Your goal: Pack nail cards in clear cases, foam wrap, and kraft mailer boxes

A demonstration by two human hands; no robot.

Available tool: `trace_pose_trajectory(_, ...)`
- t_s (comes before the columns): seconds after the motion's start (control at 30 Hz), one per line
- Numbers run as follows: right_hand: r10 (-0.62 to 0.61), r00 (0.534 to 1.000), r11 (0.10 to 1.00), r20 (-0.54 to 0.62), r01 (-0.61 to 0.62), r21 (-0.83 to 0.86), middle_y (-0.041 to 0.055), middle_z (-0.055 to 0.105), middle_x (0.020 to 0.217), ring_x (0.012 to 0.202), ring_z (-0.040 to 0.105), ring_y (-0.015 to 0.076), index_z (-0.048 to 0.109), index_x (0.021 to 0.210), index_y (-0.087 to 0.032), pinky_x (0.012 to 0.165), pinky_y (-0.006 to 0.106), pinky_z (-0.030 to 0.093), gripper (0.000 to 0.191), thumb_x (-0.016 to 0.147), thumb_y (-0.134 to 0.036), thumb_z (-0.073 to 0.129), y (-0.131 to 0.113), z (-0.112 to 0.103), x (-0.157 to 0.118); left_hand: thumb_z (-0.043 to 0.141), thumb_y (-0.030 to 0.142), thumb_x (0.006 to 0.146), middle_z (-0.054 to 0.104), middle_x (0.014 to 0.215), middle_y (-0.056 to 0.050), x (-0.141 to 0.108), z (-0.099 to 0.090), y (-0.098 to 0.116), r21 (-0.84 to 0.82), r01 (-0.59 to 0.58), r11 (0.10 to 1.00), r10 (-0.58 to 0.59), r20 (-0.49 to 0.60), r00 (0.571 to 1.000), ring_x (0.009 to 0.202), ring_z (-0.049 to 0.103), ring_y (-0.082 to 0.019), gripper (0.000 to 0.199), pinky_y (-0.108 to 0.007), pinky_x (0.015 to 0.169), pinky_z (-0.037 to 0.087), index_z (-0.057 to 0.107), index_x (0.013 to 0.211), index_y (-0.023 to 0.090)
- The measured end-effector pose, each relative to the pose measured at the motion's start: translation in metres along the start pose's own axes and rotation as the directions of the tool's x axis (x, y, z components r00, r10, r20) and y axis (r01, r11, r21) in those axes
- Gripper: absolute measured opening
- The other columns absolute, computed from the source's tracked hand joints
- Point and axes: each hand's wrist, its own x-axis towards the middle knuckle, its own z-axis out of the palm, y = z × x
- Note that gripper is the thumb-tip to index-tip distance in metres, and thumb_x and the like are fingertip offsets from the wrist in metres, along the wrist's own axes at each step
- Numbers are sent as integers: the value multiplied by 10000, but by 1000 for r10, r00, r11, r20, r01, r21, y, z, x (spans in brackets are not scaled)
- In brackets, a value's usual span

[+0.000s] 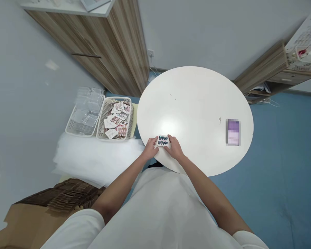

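Note:
A small white card of dark, glossy press-on nails (163, 140) is held at the near edge of the round white table (194, 100). The nails sit on it in two rows. My left hand (150, 148) has its fingers and thumb closed on the card's left side. On the right side, my right hand (174, 147) grips the card the same way. Left of the table, a white basket (131, 119) is heaped with similar nail cards (115, 120), most in pinkish and brown tones.
Beside that basket, another basket (81, 134) holds clear plastic boxes (89, 100). White sheets of packing material (93, 155) and folded cardboard (28, 221) lie at lower left. A purple blurred object (233, 132) rests on the table's right. Wood-grain cabinets (114, 45) stand behind.

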Motion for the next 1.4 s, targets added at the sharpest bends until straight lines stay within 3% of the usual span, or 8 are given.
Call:
trace_pose_trajectory(0.3, 128, 989, 972, -70, -139, -188, 127, 409, 1169, 1065, 374, 288, 330, 1252, -204, 854, 432, 356, 580, 718, -263, 549, -7, 42, 13, 480, 103, 643, 411, 1026, -95, 20, -13, -20, 213, -38, 976, 17, 102, 995, 1003, 442, -225, 700, -341, 896, 364, 310, 1322, 129)
trace_pose_trajectory(0.47, 215, 971, 954, -107, -232, -188, 123, 388, 1177, 1076, 362, 305, 327, 1263, -244, 866, 476, 326, 599, 711, -277, 557, -15, 47, 13, 493, 108, 647, 410, 1077, -102, 16, -12, -23, 179, -30, 983, 18, 67, 998, 1001, 449, -222, 672, -341, 891, 373, 343, 1301, 140)
trace_pose_trajectory(0.63, 377, 917, 926, -129, -370, 72, 137, 383, 1201, 1094, 382, 288, 230, 1331, -195, 905, 475, 339, 704, 707, -318, 534, -21, 43, 4, 501, 119, 655, 395, 1143, -120, 13, -12, -19, 63, 82, 995, -83, 15, 996, 976, 472, -205, 640, -294, 778, 442, 371, 1282, 133)
trace_pose_trajectory(0.73, 465, 883, 847, -69, -422, 323, 115, 415, 1195, 1026, 461, 218, 234, 1334, -187, 884, 391, 407, 674, 716, -277, 488, -24, 44, -3, 496, 107, 656, 416, 1139, -107, 11, -12, -17, 54, 86, 995, -88, 40, 995, 997, 472, -201, 624, -295, 796, 444, 388, 1269, 152)
trace_pose_trajectory(0.83, 507, 862, 770, -14, -445, 457, 87, 445, 1198, 1024, 484, 187, 304, 1307, -199, 889, 347, 426, 644, 689, -225, 486, -28, 47, -4, 482, 100, 655, 411, 1139, -98, 11, -13, -19, 78, 68, 995, -73, 65, 995, 994, 477, -186, 626, -313, 847, 430, 383, 1270, 164)
trace_pose_trajectory(1.07, 460, 888, 720, -16, -363, 592, 87, 476, 1219, 1074, 495, 172, 325, 1295, -193, 956, 356, 401, 629, 685, -177, 479, -42, 60, 25, 483, 104, 631, 429, 1137, -112, 23, -35, -22, 114, 33, 993, -27, -52, 998, 993, 482, -204, 645, -342, 817, 449, 375, 1265, 154)
trace_pose_trajectory(1.23, 379, 925, 735, -27, -283, 617, 87, 467, 1250, 1093, 497, 169, 309, 1299, -207, 963, 364, 401, 611, 712, -190, 476, -52, 70, 47, 473, 87, 629, 475, 1184, -101, 37, -56, -29, 60, -1, 998, 11, -171, 985, 1021, 490, -208, 640, -359, 846, 444, 377, 1256, 178)
trace_pose_trajectory(1.4, 323, 944, 776, -60, -228, 588, 86, 439, 1290, 1138, 467, 175, 292, 1308, -210, 985, 379, 379, 620, 715, -187, 473, -55, 76, 58, 462, 74, 630, 482, 1232, -85, 43, -60, -34, 6, -27, 1000, 28, -215, 976, 1067, 486, -208, 645, -367, 889, 431, 373, 1258, 190)
